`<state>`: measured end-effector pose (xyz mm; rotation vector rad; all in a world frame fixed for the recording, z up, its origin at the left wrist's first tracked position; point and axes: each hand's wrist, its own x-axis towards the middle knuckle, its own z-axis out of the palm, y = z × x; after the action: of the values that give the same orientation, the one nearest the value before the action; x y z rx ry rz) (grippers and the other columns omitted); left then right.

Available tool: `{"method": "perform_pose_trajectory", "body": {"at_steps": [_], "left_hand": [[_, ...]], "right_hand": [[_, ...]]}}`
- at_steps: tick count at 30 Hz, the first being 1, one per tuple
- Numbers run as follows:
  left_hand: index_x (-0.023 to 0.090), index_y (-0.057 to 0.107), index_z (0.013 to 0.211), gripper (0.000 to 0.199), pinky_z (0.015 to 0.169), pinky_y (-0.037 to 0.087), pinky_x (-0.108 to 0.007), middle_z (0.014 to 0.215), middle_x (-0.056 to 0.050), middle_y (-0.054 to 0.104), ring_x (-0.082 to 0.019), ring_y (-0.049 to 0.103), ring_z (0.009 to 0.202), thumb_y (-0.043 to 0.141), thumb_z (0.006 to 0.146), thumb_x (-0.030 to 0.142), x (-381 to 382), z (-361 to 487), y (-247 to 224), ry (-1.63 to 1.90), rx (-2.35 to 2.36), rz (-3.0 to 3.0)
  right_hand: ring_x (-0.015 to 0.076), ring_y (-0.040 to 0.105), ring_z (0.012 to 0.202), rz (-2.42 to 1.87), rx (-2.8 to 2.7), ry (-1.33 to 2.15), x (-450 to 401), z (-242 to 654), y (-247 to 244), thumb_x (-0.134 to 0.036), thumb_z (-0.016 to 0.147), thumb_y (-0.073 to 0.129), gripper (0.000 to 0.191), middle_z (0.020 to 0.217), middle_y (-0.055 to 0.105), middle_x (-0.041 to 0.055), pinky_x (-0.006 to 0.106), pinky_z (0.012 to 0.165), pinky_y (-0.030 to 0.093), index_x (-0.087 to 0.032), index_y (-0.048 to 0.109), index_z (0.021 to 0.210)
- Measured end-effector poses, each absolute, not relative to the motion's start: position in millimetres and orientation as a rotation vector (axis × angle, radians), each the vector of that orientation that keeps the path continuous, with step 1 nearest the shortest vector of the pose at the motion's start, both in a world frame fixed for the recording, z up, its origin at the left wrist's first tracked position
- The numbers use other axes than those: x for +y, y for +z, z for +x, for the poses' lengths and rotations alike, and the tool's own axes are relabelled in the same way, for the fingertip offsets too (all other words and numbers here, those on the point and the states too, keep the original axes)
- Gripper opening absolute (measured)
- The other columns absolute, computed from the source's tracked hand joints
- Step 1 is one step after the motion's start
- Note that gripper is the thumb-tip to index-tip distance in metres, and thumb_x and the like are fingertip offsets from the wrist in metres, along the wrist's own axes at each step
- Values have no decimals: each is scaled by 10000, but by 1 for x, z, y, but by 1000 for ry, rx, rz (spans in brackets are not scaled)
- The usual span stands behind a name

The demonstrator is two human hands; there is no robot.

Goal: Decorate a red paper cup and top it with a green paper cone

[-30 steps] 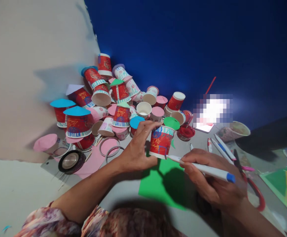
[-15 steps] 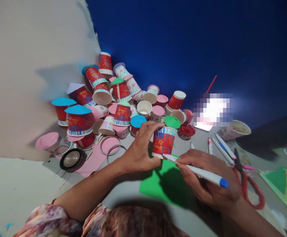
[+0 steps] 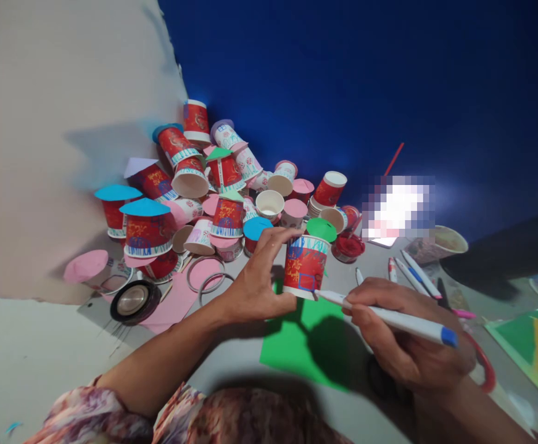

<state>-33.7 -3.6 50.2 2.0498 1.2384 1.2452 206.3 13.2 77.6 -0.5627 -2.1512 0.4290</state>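
left grip (image 3: 256, 280), red cup (image 3: 306, 266) held within

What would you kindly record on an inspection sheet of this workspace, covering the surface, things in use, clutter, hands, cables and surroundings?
Surface: grey table, with a green sheet lying below the hands.
Things in use: red cup bearing a blue outlined box; white pen with a blue end, its tip at the cup's lower edge, contact unclear.
Clutter: many paper cups heaped behind and to the left, some with paper tops; loose pens at right; red-handled scissors partly hidden.
Hands: left hand holds the red cup; right hand grips the white pen.
Cables: nothing seen.
Surroundings: blue wall behind, pale wall at left.
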Motion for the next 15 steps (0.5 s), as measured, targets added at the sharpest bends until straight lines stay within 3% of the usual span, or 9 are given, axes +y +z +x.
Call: {"method": "perform_pose_trajectory", "body": {"at_steps": [15], "left_hand": [[270,389,1457,895,1194,368,-504,1410,-115,425,-321,429,1389,689,635,82,-6,-25,49,1175,1242,2127]], "right_hand": [[156,700,636,-492,-2233,286,14,197,85,-112,949,574,97,756,746,46,261,579,523,-179,641,969]]}}
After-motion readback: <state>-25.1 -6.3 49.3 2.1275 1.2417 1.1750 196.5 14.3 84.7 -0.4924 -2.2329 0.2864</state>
